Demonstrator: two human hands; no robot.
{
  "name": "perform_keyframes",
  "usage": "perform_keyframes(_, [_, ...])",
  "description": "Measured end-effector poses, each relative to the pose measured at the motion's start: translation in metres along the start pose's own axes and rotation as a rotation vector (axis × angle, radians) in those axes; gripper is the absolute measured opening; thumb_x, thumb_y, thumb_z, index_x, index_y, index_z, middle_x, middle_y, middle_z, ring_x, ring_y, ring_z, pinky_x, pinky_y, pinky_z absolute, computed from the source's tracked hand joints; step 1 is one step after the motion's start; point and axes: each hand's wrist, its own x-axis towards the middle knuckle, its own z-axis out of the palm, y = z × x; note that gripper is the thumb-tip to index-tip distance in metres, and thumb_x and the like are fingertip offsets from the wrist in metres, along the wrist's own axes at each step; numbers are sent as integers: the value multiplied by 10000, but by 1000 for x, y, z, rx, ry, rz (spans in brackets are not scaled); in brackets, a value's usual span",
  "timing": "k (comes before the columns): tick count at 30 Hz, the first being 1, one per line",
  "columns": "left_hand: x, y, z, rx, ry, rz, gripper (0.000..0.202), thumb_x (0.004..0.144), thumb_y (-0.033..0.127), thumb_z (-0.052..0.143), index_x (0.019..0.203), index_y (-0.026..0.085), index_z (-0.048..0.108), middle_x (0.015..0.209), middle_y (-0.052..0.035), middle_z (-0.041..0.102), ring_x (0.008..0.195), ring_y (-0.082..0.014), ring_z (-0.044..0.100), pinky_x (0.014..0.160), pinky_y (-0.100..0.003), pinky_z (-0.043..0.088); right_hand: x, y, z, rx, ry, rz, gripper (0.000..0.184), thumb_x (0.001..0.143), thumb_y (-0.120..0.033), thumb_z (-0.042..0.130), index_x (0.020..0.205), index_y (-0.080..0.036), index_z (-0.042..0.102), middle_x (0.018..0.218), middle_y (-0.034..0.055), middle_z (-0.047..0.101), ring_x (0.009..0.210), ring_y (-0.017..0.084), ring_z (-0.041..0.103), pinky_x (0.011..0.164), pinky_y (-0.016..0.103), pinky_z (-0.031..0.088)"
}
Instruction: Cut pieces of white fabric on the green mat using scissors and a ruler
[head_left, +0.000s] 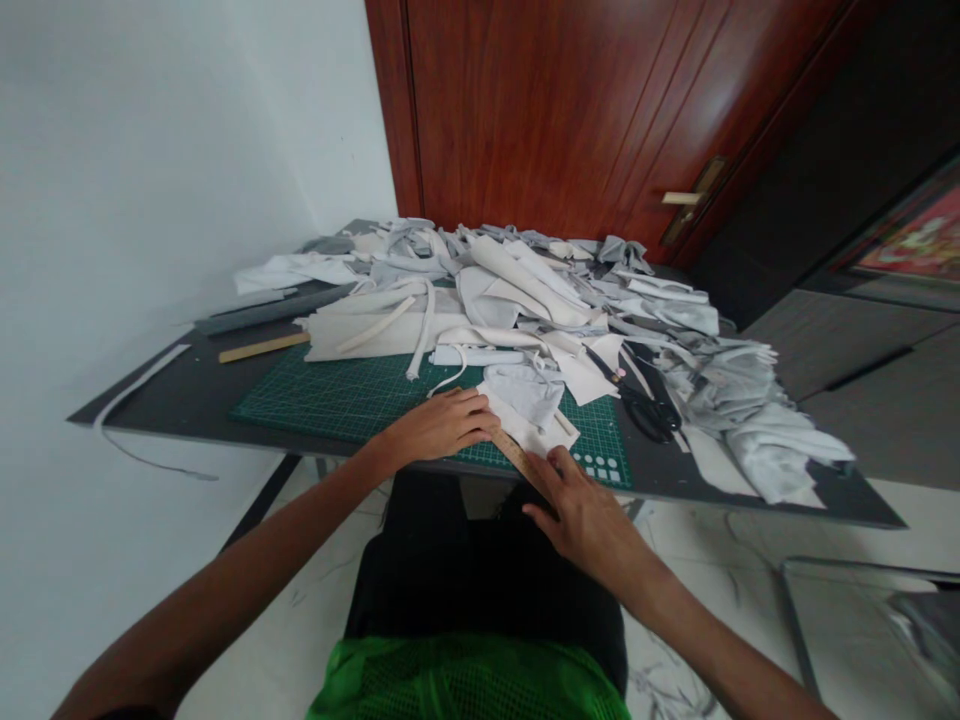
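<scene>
A wooden ruler (513, 452) lies slantwise along the lower left edge of a white fabric piece (517, 408), at the front of a green cutting mat (337, 395). My left hand (442, 424) is closed over the ruler's far part, fingers and thumb pressing it from above. At the near end, my right hand (589, 512) grips the ruler, its thumb toward me; part of its grasp is hidden. A grey fabric pocket-shaped piece (525, 390) rests on the white one. Black-handled scissors (646, 412) lie to the right of the mat.
Heaped white and grey fabric scraps (517, 275) cover the table's back, and more grey cloth (735, 400) piles up at the right. Another wooden strip (264, 347) and a thin white strip (142, 378) lie at left. The dark table (202, 385) stands against a wooden door (540, 110).
</scene>
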Motion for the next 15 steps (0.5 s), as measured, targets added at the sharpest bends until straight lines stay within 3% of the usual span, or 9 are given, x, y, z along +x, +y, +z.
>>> perform_keyframes(3, [-1, -5, 2, -89, 56, -7, 253, 1046, 309, 512, 1224, 208, 661, 1133, -89, 677, 1102, -234, 600, 1011, -380, 457, -6, -2, 4, 13, -29, 48, 474, 978, -81, 434, 1435, -187, 500, 1200, 130, 623, 839, 201, 721, 726, 305, 603])
perform_keyframes(5, [0, -6, 2, -110, 85, -59, 300, 1051, 324, 493, 1290, 200, 626, 1190, -105, 672, 1137, -248, 600, 1038, -410, 451, -6, 2, 1, 96, -40, 43, 479, 973, -47, 391, 1413, -172, 531, 1200, 128, 646, 840, 192, 727, 761, 302, 601])
perform_keyframes(9, [2, -9, 3, -139, 129, -180, 423, 1060, 327, 458, 1449, 163, 493, 1286, -142, 644, 1222, -276, 573, 1102, -454, 424, -5, 20, -17, 257, 6, -7, 337, 1016, -148, 414, 1267, -172, 638, 1169, 124, 712, 999, 231, 729, 904, 351, 583])
perform_keyframes(15, [2, -11, 11, -217, 148, -333, 607, 1063, 356, 448, 1592, 138, 246, 1461, -181, 542, 1332, -277, 535, 1143, -443, 412, -45, 62, -29, 204, 90, 5, 321, 1068, -358, 421, 1149, -191, 683, 1083, 124, 774, 949, 263, 763, 794, 342, 600])
